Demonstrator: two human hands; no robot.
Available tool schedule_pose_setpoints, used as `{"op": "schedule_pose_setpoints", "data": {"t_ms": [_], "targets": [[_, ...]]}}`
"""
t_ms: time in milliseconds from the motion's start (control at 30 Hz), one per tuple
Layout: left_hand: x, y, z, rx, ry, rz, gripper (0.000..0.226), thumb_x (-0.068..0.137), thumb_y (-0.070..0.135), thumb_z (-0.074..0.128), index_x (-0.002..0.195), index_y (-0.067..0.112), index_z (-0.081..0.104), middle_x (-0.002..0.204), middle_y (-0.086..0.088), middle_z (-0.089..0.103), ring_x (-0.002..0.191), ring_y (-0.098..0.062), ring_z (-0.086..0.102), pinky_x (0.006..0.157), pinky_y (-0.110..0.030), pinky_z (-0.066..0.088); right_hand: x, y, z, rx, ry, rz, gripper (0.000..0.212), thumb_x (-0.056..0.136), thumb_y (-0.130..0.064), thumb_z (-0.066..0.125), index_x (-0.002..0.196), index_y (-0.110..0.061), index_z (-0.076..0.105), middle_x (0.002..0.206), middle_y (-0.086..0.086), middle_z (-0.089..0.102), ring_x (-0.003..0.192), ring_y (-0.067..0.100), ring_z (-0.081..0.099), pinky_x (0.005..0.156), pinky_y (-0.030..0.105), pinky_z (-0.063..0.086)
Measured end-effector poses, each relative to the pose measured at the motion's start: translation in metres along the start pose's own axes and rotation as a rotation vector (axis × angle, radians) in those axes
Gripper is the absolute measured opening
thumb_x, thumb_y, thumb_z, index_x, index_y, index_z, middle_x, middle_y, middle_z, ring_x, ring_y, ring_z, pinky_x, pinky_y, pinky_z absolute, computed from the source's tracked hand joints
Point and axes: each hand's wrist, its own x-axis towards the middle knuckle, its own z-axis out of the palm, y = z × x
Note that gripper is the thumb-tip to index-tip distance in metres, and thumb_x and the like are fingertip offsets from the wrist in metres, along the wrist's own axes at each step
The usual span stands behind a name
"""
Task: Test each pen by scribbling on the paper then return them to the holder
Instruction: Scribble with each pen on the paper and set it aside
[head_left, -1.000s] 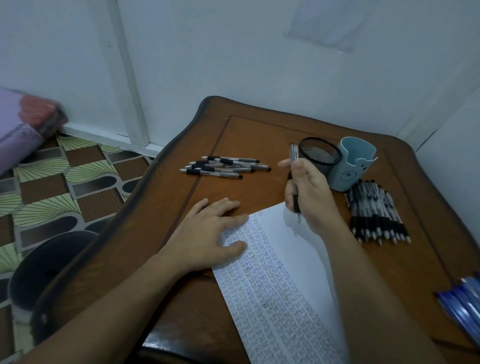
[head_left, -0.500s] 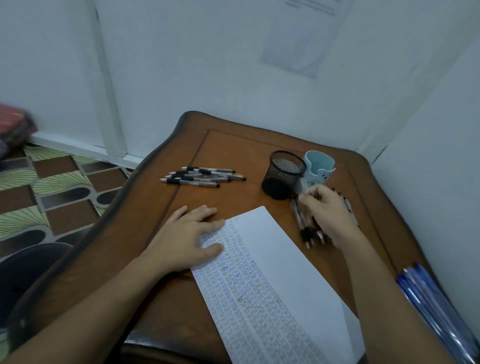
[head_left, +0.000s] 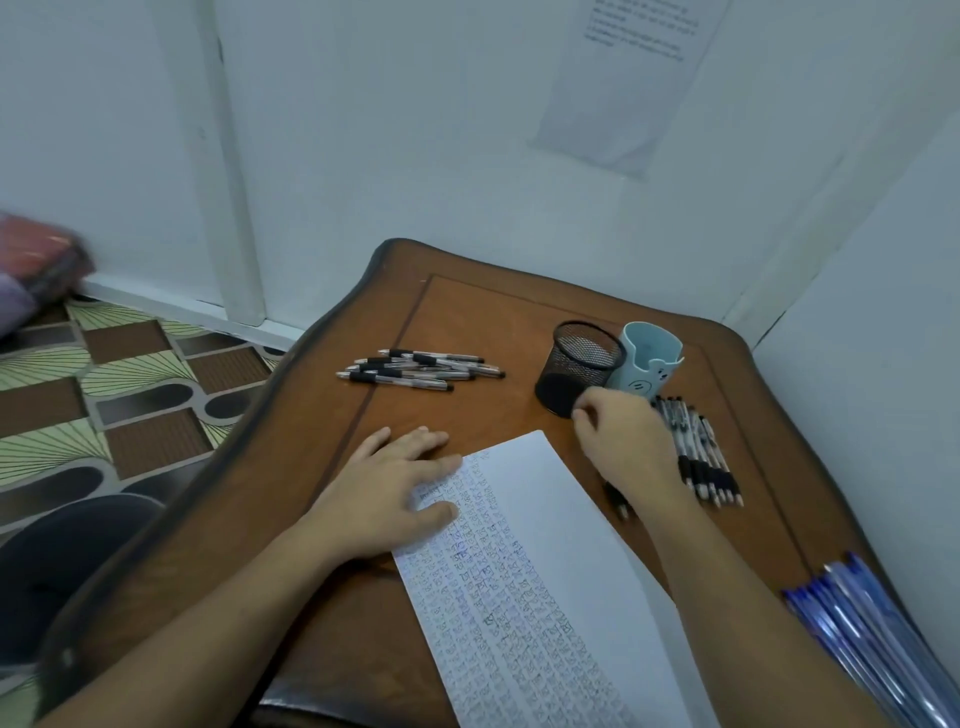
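Note:
My left hand (head_left: 395, 488) lies flat with straight fingers on the upper left corner of the white paper (head_left: 550, 571), whose left half is covered in small scribbles. My right hand (head_left: 623, 441) sits just in front of the black mesh holder (head_left: 579, 366), fingers curled. A pen (head_left: 618, 501) pokes its black tip out from under the heel of that hand, which seems to pinch its far end. A row of pens (head_left: 698, 449) lies right of the hand. Another pile of pens (head_left: 421, 370) lies at the table's far left.
A pale blue cup-shaped holder (head_left: 652, 364) stands against the mesh one. Blue pens (head_left: 862, 634) lie at the table's near right edge. The brown table (head_left: 322, 415) stands in a corner of white walls. Patterned floor and a dark round seat (head_left: 62, 566) are at left.
My right hand moved off the paper to the pens beside the holders, then drew back left in front of the mesh holder. The left hand has stayed on the paper.

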Motion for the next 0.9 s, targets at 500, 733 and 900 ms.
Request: {"op": "schedule_pose_setpoints", "data": {"t_ms": [500, 733, 900], "targets": [[0.001, -0.005, 0.0, -0.017, 0.033, 0.019, 0.082, 0.073, 0.077, 0.026, 0.145, 0.039, 0.039, 0.157, 0.016, 0.023, 0.144, 0.003, 0.009, 0.115, -0.025, -0.006, 0.057, -0.085, 0.058, 0.274, -0.279, -0.329, 0.002, 0.095, -0.024, 0.063, 0.096, -0.024, 0.061, 0.099, -0.007, 0.05, 0.092, 0.012, 0.051, 0.075, 0.026, 0.039], [-0.001, -0.002, 0.0, -0.044, 0.066, 0.009, 0.081, 0.071, 0.077, 0.028, 0.142, 0.041, 0.042, 0.155, 0.018, 0.026, 0.143, 0.004, 0.012, 0.116, -0.025, -0.004, 0.028, -0.054, 0.031, 0.836, -0.174, -0.097, 0.007, 0.098, -0.02, 0.061, 0.092, -0.023, 0.06, 0.095, 0.0, 0.071, 0.075, 0.014, 0.063, 0.064, 0.026, 0.051], [0.0, -0.001, 0.0, -0.064, 0.078, 0.0, 0.082, 0.069, 0.077, 0.03, 0.141, 0.041, 0.045, 0.154, 0.019, 0.028, 0.136, 0.013, 0.01, 0.114, -0.022, -0.006, 0.004, -0.049, 0.008, 1.735, -0.007, 0.139, 0.003, 0.09, -0.01, 0.065, 0.091, -0.008, 0.062, 0.1, 0.013, 0.075, 0.086, 0.022, 0.072, 0.067, 0.029, 0.061]]}}
